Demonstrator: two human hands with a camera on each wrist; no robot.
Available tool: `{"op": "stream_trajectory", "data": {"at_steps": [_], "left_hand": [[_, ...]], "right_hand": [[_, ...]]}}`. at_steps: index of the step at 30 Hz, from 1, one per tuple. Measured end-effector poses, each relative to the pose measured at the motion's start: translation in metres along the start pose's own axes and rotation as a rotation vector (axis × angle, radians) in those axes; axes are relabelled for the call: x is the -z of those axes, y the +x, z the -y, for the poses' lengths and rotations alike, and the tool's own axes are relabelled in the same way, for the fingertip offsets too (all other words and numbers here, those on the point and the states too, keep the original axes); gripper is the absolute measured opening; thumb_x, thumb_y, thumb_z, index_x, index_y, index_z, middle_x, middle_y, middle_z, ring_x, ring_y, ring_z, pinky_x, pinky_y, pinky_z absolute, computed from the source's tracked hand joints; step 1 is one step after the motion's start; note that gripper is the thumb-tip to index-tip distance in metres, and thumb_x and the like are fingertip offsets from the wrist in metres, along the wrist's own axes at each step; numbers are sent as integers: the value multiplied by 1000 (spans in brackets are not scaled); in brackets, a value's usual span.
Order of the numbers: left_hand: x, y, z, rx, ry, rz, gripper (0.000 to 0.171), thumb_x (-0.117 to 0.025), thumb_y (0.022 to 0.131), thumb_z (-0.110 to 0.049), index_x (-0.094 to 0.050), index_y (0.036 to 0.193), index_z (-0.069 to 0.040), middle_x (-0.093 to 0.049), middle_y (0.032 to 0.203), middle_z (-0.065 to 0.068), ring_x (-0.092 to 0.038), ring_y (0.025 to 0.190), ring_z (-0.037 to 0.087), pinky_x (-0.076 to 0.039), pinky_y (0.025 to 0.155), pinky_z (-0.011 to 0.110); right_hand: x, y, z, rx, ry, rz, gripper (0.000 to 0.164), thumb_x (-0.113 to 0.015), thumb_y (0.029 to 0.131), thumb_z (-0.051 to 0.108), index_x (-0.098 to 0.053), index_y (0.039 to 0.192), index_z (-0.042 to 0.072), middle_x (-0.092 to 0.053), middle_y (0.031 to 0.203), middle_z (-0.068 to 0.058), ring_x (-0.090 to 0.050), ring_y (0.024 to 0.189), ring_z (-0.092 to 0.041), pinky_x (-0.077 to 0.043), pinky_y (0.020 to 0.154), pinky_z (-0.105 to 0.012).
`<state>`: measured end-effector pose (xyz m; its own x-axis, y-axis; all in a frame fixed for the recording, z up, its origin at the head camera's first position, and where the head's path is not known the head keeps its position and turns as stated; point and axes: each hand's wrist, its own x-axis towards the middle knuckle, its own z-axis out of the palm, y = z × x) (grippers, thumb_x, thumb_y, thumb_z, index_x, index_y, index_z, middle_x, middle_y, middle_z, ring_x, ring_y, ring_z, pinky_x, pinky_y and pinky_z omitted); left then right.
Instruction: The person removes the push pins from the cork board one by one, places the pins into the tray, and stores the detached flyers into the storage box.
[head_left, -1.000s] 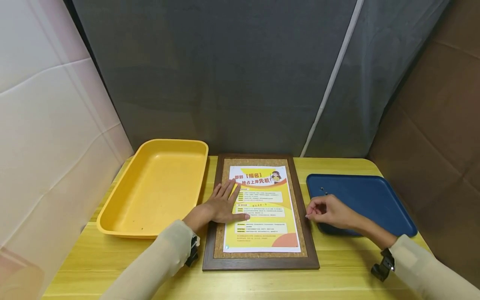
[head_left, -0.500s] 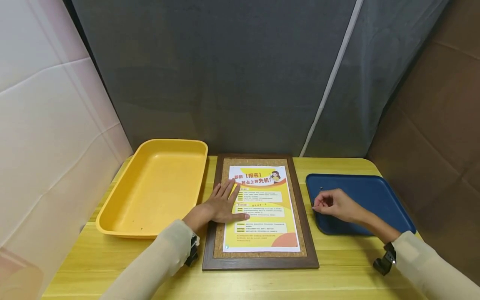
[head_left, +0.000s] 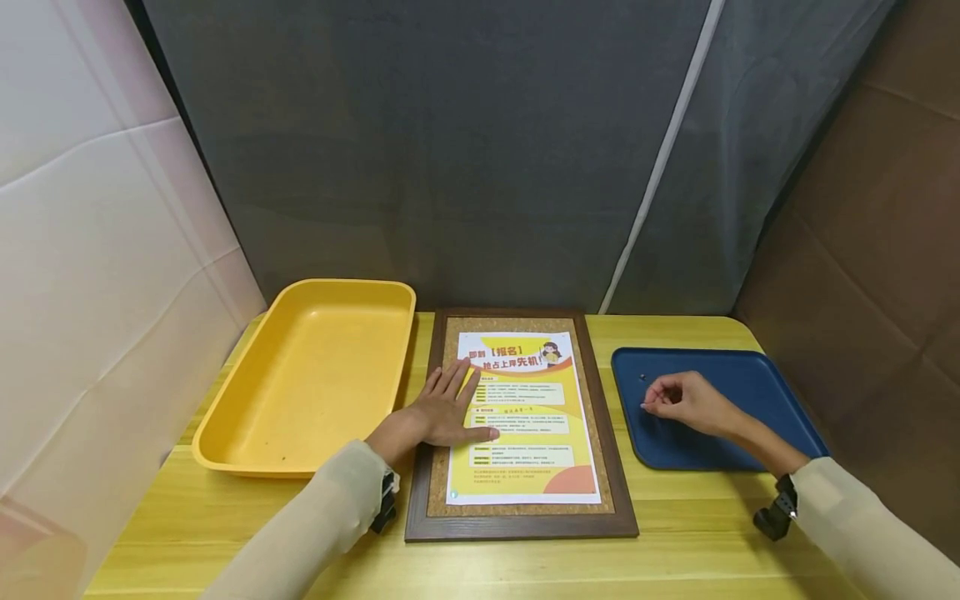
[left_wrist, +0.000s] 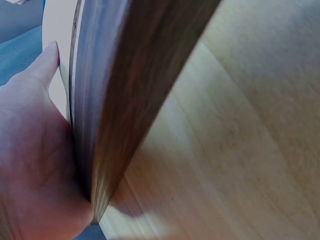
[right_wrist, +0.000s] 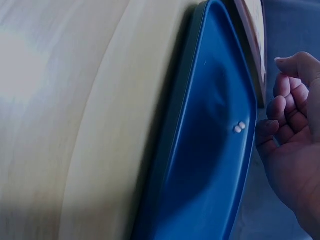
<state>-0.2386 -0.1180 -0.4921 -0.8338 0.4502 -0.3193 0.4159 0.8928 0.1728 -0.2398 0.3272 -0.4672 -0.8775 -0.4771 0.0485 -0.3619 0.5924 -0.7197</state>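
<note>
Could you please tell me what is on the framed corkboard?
A printed sheet lies on the framed corkboard, with the left hand resting across both; anything beneath the sheet cannot be seen.

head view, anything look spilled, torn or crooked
Little stands out. The printed sheet sits roughly square on the corkboard, no tear visible, though the left hand covers part of its left edge. Odder is a dark speck by the near edge of the yellow tray, against its plain floor; too small to identify.

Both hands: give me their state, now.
Left hand: open, resting on the paper sheet.
Right hand: curled above the blue tray; cannot tell whether it holds anything.
</note>
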Motion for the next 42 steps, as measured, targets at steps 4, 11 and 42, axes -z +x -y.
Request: {"op": "stream_trajectory", "data": {"at_steps": [4, 11, 42], "left_hand": [[0, -1, 0, 0, 8, -5, 116, -45, 96, -83, 10, 170, -11, 18, 176, 13, 16, 163, 32, 8, 130, 55], [0, 0, 0, -1, 16, -15, 116, -44, 96, -83, 9, 170, -11, 17, 176, 13, 15, 163, 31, 8, 130, 55], [-3, 3, 3, 8, -3, -4, 119, -43, 93, -87, 11, 170, -15, 18, 176, 11, 16, 163, 31, 8, 130, 56]], "right_hand": [[5, -1, -9, -13, -5, -12, 7, -75, 94, -1, -75, 90, 5, -75, 86, -8, -62, 73, -6, -48, 63, -21], [10, -2, -23, -43, 10, -32, 8, -71, 94, -4, -76, 92, 2, -77, 90, -9, -67, 77, -7, -50, 64, -21], [22, 6, -56, -155, -100, -44, 8, -71, 94, -1, -76, 90, 4, -71, 82, -1, -60, 71, -10, -50, 66, -23]]}}
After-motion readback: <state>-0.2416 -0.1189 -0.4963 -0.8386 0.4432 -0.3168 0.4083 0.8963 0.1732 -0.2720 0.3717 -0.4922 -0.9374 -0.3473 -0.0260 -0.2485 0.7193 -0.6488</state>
